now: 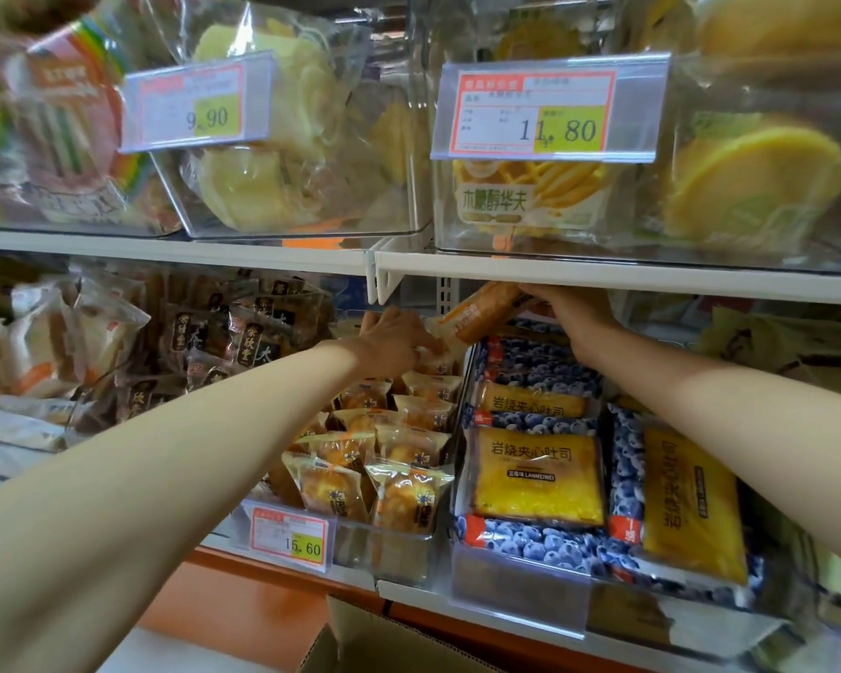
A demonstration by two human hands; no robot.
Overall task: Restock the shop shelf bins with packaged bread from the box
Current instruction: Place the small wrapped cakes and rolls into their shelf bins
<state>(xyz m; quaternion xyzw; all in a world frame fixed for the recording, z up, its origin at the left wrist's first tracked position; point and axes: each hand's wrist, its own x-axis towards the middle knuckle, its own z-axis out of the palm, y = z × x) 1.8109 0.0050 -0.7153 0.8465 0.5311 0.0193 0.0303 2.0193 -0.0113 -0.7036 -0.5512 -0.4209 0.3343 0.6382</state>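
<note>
Both my arms reach deep into the lower shelf. My right hand [571,310] grips an orange-brown packaged bread [481,310], tilted, just under the upper shelf board at the back of the bins. My left hand [392,337] is at that packet's lower left end, fingers curled over small packets at the back of the clear bin [399,551] of small bread packets [399,497]. To the right, a bin holds blue-and-yellow toast packs [537,473]. A corner of the cardboard box [375,638] shows at the bottom.
The white upper shelf board [603,276] hangs close above my hands. Clear bins above carry price tags 9.90 [195,106] and 11.80 [549,111]. Dark-wrapped pastries [244,342] fill the lower left. A 15.60 tag [290,536] fronts the small-bread bin.
</note>
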